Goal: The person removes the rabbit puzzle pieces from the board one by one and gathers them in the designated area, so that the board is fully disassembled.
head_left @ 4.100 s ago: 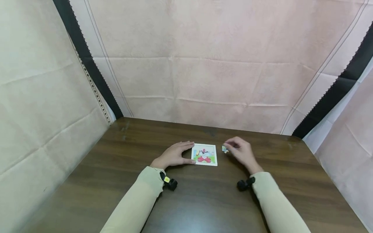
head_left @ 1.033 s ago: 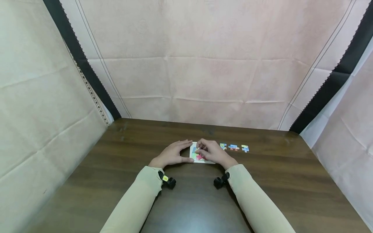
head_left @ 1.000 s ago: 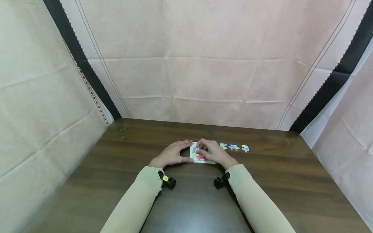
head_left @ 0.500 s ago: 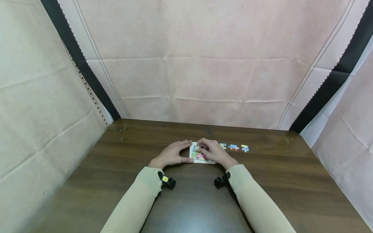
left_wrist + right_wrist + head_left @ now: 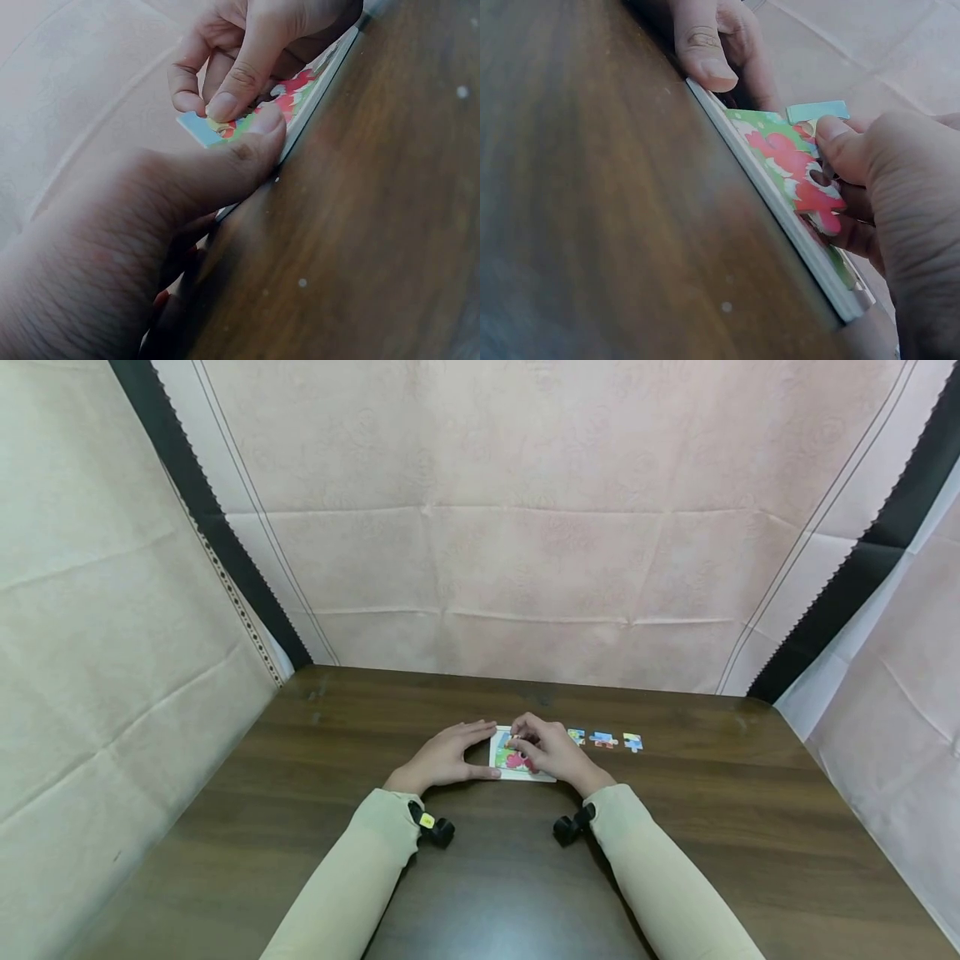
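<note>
A small white-framed jigsaw puzzle (image 5: pixel 500 761) with a pink, green and blue picture lies on the table, partly hidden by the hands. My left hand (image 5: pixel 446 757) rests at its left side, fingers extended to the far corner and thumb along the near edge. Over the picture, my right hand (image 5: pixel 550 750) pinches a puzzle piece (image 5: pixel 817 112) between thumb and fingers. In the right wrist view that piece tilts up, with a light-blue part showing beyond the thumb. Pink and green pieces (image 5: pixel 784 154) lie below the fingers, and a dark gap shows beside them.
Right of the frame, loose puzzle pieces lie in a row on the brown wooden table (image 5: pixel 495 877): one close behind the right hand, a blue and red one (image 5: pixel 603 740), and a blue and yellow one (image 5: pixel 633 742). Pale cloth walls (image 5: pixel 525 568) enclose the table's back and sides.
Since the oldest frame, my right hand has moved left from beside the frame to over the picture, and a row of loose pieces now lies to the right. Lately it shifts only slightly.
</note>
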